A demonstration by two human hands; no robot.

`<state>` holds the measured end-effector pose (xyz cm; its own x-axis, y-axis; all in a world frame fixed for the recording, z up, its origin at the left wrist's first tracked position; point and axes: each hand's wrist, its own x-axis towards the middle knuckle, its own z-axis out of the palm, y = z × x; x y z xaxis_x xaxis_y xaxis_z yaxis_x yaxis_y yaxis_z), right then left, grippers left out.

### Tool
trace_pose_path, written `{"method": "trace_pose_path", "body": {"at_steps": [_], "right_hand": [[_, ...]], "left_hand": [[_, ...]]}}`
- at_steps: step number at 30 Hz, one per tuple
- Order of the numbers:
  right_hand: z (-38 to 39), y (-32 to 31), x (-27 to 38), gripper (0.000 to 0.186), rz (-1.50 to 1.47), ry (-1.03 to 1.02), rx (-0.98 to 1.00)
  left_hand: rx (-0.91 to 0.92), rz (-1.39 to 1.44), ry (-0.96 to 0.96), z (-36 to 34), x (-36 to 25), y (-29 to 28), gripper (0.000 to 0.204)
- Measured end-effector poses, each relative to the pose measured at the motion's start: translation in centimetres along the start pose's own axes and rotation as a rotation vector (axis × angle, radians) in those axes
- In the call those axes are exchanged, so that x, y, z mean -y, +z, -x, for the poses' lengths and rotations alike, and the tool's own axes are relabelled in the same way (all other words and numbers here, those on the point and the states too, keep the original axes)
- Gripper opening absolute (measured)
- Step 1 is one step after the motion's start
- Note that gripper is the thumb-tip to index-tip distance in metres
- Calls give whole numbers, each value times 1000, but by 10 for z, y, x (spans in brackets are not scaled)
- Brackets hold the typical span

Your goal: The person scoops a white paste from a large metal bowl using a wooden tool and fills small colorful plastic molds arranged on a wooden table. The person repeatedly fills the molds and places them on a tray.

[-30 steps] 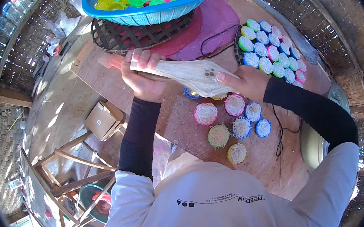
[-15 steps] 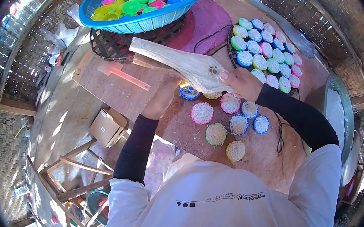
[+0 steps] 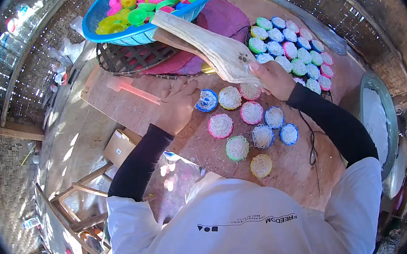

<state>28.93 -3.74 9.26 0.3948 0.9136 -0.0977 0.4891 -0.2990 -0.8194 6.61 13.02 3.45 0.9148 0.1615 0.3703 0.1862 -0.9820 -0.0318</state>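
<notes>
My right hand grips a long, pale wooden tool at its broad end, where small dark holes show. A second wooden piece runs along its underside, and a small yellow part shows below it. My left hand is over the table with bent fingers, beside a blue cup filled with white shreds. Its fingertips are partly hidden, so a hold is unclear. The handle of a translucent red spatula-like tool ends at this hand. More filled cups, such as a pink one and a green one, stand nearer me.
A blue basket heaped with coloured cups rests on a dark woven tray at the far side. Many filled cups are grouped at the far right. A large basin of white material stands right; a cardboard box lies left.
My left hand has come out from under the wooden tool and moved left. The right hand still holds the tool. The view has shifted slightly.
</notes>
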Motion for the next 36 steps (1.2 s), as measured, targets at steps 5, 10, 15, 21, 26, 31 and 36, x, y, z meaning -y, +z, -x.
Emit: {"method": "trace_pose_path", "body": {"at_steps": [5,10,15,21,26,31,36], "right_hand": [[7,-2,1,73,13,-19,-13],[20,-5,17,73,-11,-9,-1],[41,1,96,63,300,-238,-33],[11,-58,102,48,464,-1205,-582],[39,-42,132,29,-760,-390,-283],[128,-33,160,29,-198,-443,-428],[211,-35,165,32,241,-392,-267]], "left_hand": [[0,-22,-78,-13,-4,-20,36],[-175,57,-220,-30,-18,-61,48],[-164,1081,-103,-29,-26,-64,50],[82,1135,-55,-51,-83,-113,28],[-211,217,336,-68,-88,-138,20],[-266,131,423,-54,-98,-172,21],[175,489,590,-50,-103,-161,27]]}}
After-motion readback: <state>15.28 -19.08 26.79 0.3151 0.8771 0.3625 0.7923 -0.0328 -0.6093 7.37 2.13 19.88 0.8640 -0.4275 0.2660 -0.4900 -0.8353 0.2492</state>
